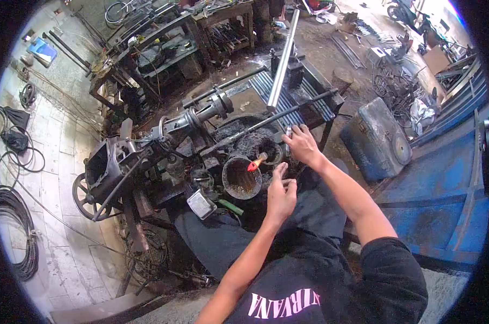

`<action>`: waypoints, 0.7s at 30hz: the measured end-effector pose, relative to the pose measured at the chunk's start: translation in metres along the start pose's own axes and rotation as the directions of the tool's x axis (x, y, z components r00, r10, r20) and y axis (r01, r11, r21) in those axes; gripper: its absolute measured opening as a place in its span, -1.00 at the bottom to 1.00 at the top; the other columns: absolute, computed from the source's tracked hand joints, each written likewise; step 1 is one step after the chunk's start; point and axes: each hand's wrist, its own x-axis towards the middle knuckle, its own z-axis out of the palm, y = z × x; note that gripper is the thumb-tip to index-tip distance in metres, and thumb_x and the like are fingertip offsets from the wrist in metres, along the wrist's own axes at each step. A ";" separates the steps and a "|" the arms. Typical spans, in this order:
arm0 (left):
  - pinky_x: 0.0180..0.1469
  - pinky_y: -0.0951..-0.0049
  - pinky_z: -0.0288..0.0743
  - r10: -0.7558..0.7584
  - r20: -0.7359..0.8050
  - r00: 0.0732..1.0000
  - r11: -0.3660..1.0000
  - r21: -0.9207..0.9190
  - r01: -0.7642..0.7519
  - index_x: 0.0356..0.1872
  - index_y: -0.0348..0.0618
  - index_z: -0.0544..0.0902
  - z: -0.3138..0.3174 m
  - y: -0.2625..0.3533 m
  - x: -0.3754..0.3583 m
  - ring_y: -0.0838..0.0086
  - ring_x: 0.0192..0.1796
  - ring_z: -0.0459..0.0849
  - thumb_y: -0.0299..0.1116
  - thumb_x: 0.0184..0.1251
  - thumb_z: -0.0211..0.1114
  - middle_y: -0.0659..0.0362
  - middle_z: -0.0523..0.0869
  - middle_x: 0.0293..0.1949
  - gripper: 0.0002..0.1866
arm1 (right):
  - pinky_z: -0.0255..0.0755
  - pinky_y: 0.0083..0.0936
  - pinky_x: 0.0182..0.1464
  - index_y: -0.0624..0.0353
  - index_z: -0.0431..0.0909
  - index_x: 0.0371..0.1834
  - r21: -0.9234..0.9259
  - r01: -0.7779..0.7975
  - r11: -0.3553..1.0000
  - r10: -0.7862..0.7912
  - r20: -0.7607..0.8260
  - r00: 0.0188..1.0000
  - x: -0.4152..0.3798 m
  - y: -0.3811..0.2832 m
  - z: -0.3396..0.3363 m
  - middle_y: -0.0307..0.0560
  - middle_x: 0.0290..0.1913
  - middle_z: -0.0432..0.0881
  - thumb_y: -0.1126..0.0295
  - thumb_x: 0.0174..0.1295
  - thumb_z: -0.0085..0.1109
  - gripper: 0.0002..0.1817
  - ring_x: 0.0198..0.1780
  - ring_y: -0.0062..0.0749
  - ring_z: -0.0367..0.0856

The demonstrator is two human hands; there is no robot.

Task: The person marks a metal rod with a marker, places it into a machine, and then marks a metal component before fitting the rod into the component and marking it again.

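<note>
My left hand is raised over my lap with fingers apart and nothing visible in it. Just beyond its fingertips is a small, pointed red-orange piece with a paler yellowish end. This piece appears over the edge of a round metal pot, brownish inside. At the near ends of several grey metal rods, the fingers of my right hand are bent and close together. A small pale bit shows at its fingertips; I cannot make out what it is. Dark, grainy material lies behind the pot.
A long, shiny square bar slants above the rods. To the left stands a machine with a handwheel. A dark metal box is at right, beside a blue metal panel. Coiled cable lies on the pale tiles.
</note>
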 end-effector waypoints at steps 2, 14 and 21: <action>0.14 0.39 0.60 -0.008 0.003 1.000 1.000 -0.004 0.008 0.48 -0.33 0.24 0.000 0.000 0.000 0.33 0.09 0.75 -0.54 0.48 0.16 -0.16 0.45 0.47 -0.41 | 0.38 -0.11 0.19 0.04 0.62 0.08 0.031 -0.049 0.998 0.052 -0.087 0.995 0.000 -0.004 0.005 -0.04 -0.13 0.72 0.43 0.17 0.21 -0.63 0.11 -0.14 0.61; 0.15 0.38 0.61 0.016 -0.044 0.999 1.000 0.009 -0.016 0.44 -0.32 0.33 -0.002 -0.033 0.006 0.37 0.07 0.75 -0.59 0.51 0.13 -0.11 0.52 0.42 -0.49 | 0.51 -0.02 -0.14 0.23 0.45 -0.09 0.655 -0.619 0.434 0.845 -0.057 0.532 -0.037 -0.057 -0.014 0.28 -0.35 0.65 0.68 -0.01 0.15 -0.64 -0.20 0.35 0.66; 0.07 0.37 0.62 -0.183 0.051 0.982 0.961 -0.200 0.190 0.44 -0.28 0.36 0.004 -0.038 0.014 0.31 0.08 0.75 -0.44 0.59 0.07 -0.06 0.54 0.38 -0.54 | 0.49 -0.28 -0.29 0.20 0.41 -0.28 0.782 -0.484 0.392 0.856 -0.117 0.504 -0.070 -0.058 -0.024 0.11 -0.46 0.61 0.58 0.14 0.26 -0.81 -0.35 -0.04 0.71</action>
